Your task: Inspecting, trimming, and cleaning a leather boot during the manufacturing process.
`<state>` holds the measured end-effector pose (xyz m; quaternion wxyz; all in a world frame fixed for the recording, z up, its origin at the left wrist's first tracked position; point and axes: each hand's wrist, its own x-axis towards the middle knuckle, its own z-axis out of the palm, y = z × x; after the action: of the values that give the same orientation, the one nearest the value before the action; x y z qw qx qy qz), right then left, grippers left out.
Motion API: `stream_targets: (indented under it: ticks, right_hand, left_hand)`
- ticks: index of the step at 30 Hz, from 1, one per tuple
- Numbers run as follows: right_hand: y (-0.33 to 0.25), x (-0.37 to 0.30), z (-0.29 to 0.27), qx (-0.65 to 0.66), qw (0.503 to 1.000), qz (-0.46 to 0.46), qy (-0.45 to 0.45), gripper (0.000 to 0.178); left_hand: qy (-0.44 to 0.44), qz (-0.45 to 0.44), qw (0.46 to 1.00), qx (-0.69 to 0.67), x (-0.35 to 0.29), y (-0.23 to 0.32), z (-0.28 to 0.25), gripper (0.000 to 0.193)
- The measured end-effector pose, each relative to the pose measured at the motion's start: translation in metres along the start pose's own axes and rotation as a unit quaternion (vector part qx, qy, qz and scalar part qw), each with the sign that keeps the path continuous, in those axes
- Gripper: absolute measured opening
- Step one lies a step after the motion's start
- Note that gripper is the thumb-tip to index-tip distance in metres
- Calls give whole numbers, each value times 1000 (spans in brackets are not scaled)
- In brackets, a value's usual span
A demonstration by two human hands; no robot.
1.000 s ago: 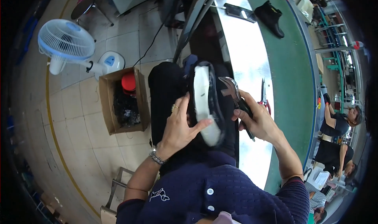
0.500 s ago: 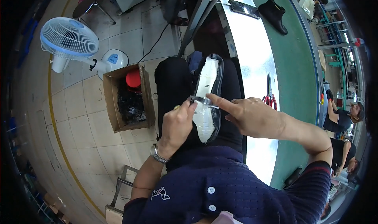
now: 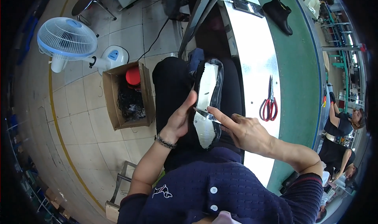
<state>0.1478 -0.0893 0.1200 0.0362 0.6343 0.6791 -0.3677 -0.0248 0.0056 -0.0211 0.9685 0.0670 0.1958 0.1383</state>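
Note:
A black shoe (image 3: 206, 90) lies sole-up across my lap, its pale inner sole board facing me and dark upper edges folded round it. My left hand (image 3: 178, 119) is at the shoe's left side, thumb stretched along the edge; its other fingers are mostly hidden behind the shoe. My right hand (image 3: 248, 132) grips a short metal knife (image 3: 206, 114), index finger laid along it. The blade crosses the middle of the sole board, its tip near the left edge. Beside the right hand, red-handled scissors (image 3: 270, 99) rest on the bench.
Along my right runs a shiny metal bench top (image 3: 258, 47) with a phone (image 3: 248, 7), then a green surface (image 3: 299, 66) bearing a black boot (image 3: 278, 14). At left stand a cardboard box (image 3: 111, 102) of dark scraps and a fan (image 3: 69, 39). Two people (image 3: 341, 121) are at far right.
My left hand has left the knife's tip and moved to the shoe's left edge. The knife and right hand have shifted slightly toward me, uncovering the scissors' handles.

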Motion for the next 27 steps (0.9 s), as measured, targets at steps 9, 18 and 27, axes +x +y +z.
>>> stream_targets:
  ticks: [9, 18, 27]
  right_hand:
    - [-3, 1, -40, 100, 984, 70, -127, 62]
    - [16, 54, -76, -137, 969, -162, 129, 62]
    - [26, 54, -62, -118, 969, -152, 158, 63]
  left_hand:
    - [54, 28, 993, 102, 15, 6, 27, 78]
    - [22, 19, 992, 119, 11, 15, 30, 67]
    - [31, 16, 988, 151, 11, 18, 26, 77]
